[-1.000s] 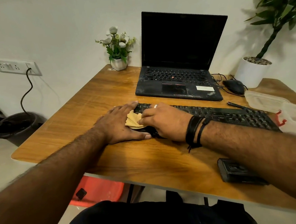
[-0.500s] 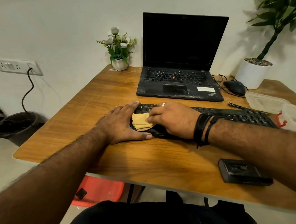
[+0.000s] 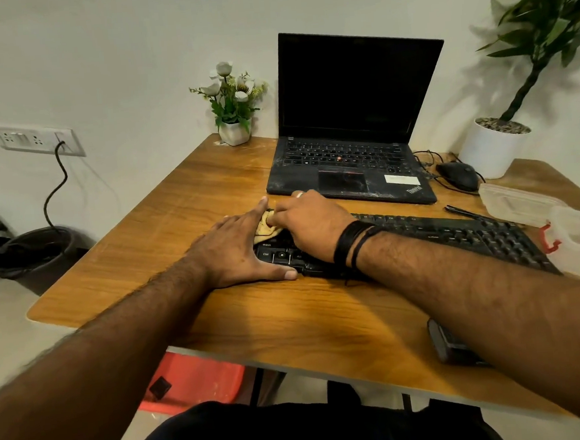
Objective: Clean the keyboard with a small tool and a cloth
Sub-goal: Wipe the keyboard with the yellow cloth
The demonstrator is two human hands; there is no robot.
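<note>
A black keyboard [image 3: 454,234] lies across the wooden table [image 3: 211,191], in front of a laptop. My left hand [image 3: 239,251] rests flat against the keyboard's left end, fingers straight, thumb along its front edge. My right hand [image 3: 307,223] grips a small folded yellow cloth [image 3: 265,226] and presses it on the keys at the keyboard's far left corner. Most of the cloth is hidden under my fingers. A thin black tool [image 3: 463,211] lies on the table behind the keyboard's right part.
An open black laptop [image 3: 350,167] stands behind the keyboard, with a flower pot [image 3: 234,132] to its left. A mouse [image 3: 459,175], a white plant pot [image 3: 491,147] and clear plastic containers [image 3: 517,204] sit at the right. A dark small box [image 3: 452,346] lies near the front edge.
My right hand has slid the cloth away from me, from the keyboard's near left keys up to its far left corner. My left hand has stayed put.
</note>
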